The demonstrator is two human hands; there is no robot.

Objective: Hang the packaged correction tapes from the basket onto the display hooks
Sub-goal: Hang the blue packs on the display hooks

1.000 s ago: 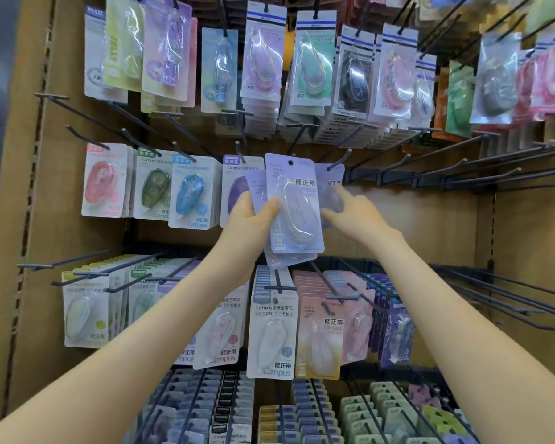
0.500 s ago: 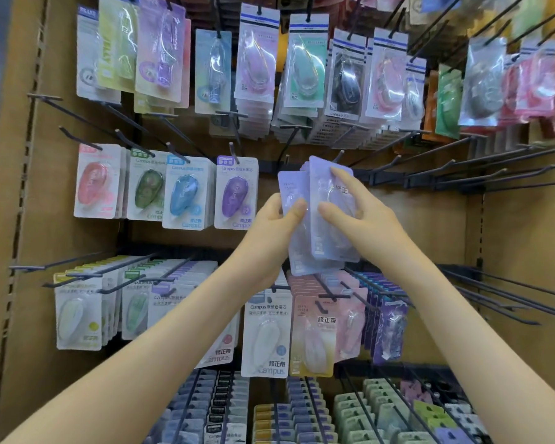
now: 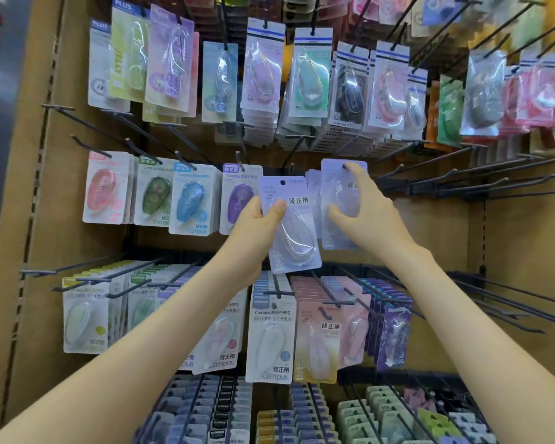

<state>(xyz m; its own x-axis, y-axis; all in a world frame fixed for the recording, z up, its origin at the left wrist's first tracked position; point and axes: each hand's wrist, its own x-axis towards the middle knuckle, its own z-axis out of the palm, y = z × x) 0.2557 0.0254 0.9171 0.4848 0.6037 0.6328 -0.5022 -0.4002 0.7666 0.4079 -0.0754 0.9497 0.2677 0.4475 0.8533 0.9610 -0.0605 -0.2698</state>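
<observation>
My left hand (image 3: 253,232) grips a lilac packaged correction tape (image 3: 289,224) by its left edge, thumb on the front, in front of the middle row of the display. My right hand (image 3: 362,213) holds a second lilac pack (image 3: 337,193) to the right of it, fingers spread over its blister and index finger up by the hang hole at the top. That pack's top sits level with the tips of the black display hooks (image 3: 394,171); whether it is on a hook I cannot tell. More lilac card edges show behind it. The basket is out of view.
Campus tape packs in pink (image 3: 104,187), green, blue (image 3: 193,200) and purple hang left of my hands. Bare black hooks (image 3: 494,184) stick out to the right. Full rows hang above (image 3: 311,75) and below (image 3: 271,341). A brown side panel (image 3: 29,219) bounds the left.
The two lilac packs, held together in front of me before, have come apart. My right hand carried one up and to the right toward the hook tips; my left keeps the other.
</observation>
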